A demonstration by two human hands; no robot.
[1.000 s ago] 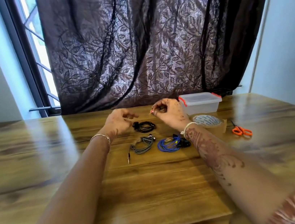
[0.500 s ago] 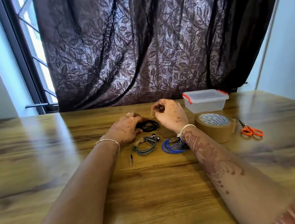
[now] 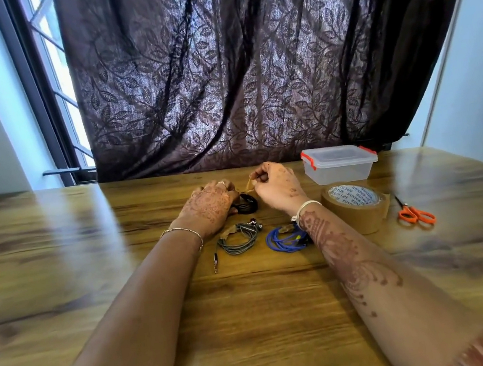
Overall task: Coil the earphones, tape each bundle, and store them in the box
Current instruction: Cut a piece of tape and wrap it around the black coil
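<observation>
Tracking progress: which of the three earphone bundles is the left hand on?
The black bundle, farthest back; the left hand holds it while the right hand pinches a tape piece. The grey bundle and blue bundle lie unheld.

We see three coiled earphones on the table (image 3: 251,305). The black coil (image 3: 249,204) lies farthest back, partly under the left hand (image 3: 208,207). The grey coil (image 3: 239,240) is nearer and taped, its plug trailing loose. The blue coil (image 3: 283,239) lies just beside it, also taped. The right hand (image 3: 278,188) pinches a small tape strip (image 3: 248,184). The clear box (image 3: 339,169), lid shut with red clips, stands behind the flat brown tape roll (image 3: 357,208).
</observation>
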